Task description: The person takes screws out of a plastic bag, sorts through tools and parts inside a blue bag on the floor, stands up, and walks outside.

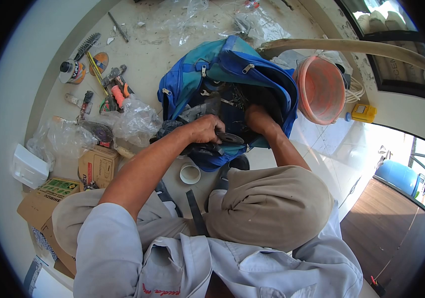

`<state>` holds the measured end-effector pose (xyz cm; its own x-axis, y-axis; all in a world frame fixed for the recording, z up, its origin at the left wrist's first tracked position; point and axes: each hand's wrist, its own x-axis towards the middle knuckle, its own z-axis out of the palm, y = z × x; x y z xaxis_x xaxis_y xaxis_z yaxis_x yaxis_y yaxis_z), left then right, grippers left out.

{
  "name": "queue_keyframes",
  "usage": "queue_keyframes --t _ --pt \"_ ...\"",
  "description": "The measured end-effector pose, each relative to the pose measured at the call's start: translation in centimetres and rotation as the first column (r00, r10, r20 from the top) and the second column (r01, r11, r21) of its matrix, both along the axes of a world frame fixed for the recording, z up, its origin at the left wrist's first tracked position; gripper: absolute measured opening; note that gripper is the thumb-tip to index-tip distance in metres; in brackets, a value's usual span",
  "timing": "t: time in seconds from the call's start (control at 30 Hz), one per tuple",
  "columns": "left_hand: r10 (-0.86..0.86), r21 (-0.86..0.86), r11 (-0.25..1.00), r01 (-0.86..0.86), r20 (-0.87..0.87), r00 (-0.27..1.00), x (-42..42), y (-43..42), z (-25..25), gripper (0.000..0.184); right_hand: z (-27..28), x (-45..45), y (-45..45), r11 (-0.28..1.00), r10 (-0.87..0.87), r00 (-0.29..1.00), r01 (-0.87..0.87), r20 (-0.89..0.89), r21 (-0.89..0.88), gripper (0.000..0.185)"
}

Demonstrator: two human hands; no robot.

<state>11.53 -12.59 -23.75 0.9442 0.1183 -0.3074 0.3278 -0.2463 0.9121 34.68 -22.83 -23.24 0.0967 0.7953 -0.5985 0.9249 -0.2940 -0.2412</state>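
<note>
An open blue and teal bag (187, 74) stands on the floor before my knees, with wrenches (226, 102) and other dark items inside. My left hand (205, 130) is at the bag's near left edge, its fingers closed on a dark tool with a round grey disc (230, 138) beside the fingertips. Deep in the right part of the bag is my right hand (259, 119); its fingers are hidden in shadow among the contents.
An orange bucket (321, 89) sits right of the bag, near a yellow container (364, 113). Hand tools, a can (72, 72) and plastic wrap (138, 121) lie to the left, above cardboard boxes (98, 166). A white cup (190, 174) stands between my feet. A curved wooden piece (351, 45) extends at upper right.
</note>
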Motion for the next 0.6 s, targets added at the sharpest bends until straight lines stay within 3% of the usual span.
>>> queue_keyframes --t 0.1,0.2,0.3,0.4,0.5,0.6 --pt "-0.041 -0.210 0.978 0.013 -0.128 0.991 -0.2 -0.6 0.1 0.030 -1.6 0.4 -0.4 0.996 0.084 0.996 -0.085 0.025 0.008 0.025" --pt "-0.095 -0.171 0.984 0.058 -0.216 0.972 0.1 -1.1 0.5 0.042 -2.1 0.4 -0.9 0.994 0.111 0.994 -0.111 0.003 0.001 0.026" --pt "-0.102 -0.032 0.995 0.098 -0.199 0.975 0.3 -1.5 1.1 0.039 -2.1 0.2 -0.9 0.996 0.089 0.996 -0.089 0.012 -0.023 0.025" --pt "-0.138 0.032 0.989 0.144 -0.156 0.978 0.6 -1.1 1.0 0.037 -1.1 0.3 -1.5 0.991 0.112 0.989 -0.103 -0.101 0.089 0.018" --pt "-0.034 0.173 0.985 0.023 0.060 0.998 -0.1 -1.8 -0.1 0.033 -1.1 0.9 -1.2 0.997 0.018 0.951 0.005 -0.310 0.074 0.022" --pt "-0.005 0.192 0.981 -0.009 0.074 0.997 -0.1 -1.7 0.4 0.030 3.7 0.5 0.7 0.911 -0.405 0.770 0.295 -0.493 -0.288 0.019"
